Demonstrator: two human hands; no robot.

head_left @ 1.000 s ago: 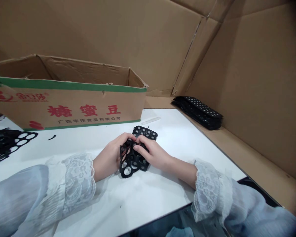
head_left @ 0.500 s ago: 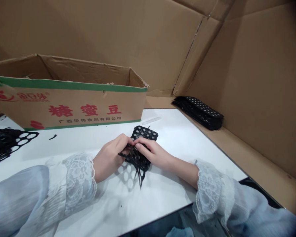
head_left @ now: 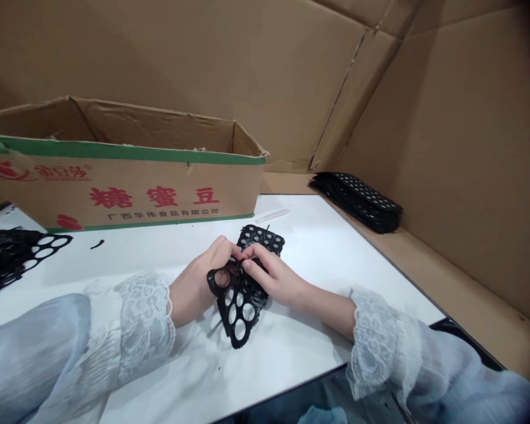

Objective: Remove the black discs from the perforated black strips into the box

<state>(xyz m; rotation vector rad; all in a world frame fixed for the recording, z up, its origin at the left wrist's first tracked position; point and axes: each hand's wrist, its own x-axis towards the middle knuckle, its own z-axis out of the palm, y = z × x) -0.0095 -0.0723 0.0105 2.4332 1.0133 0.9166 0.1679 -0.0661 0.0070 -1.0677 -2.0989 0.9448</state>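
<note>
Near the middle of the white table, my left hand (head_left: 202, 281) is closed, fingertips pinching a black perforated sheet (head_left: 241, 316) with large round holes. This sheet hangs down toward me, fanned out below the fingers. My right hand (head_left: 280, 277) meets the left, its thumb and index finger pinched together on black material at the same place. Beneath both hands lies a black panel (head_left: 274, 245) with rows of smaller round holes; its far end shows beyond my fingers. The exact grip point is hidden by the fingertips.
An open cardboard box (head_left: 168, 171) with a green rim stands at the back left. A heap of black holed scraps (head_left: 9, 253) lies at the left edge. On the right, a stack of black perforated panels (head_left: 362, 200) rests beside the table. Cardboard walls (head_left: 468, 147) surround the table.
The large-holed black sheet has swung round and spread, so its holes now face me. Both hands have stayed nearly in place, still pinching.
</note>
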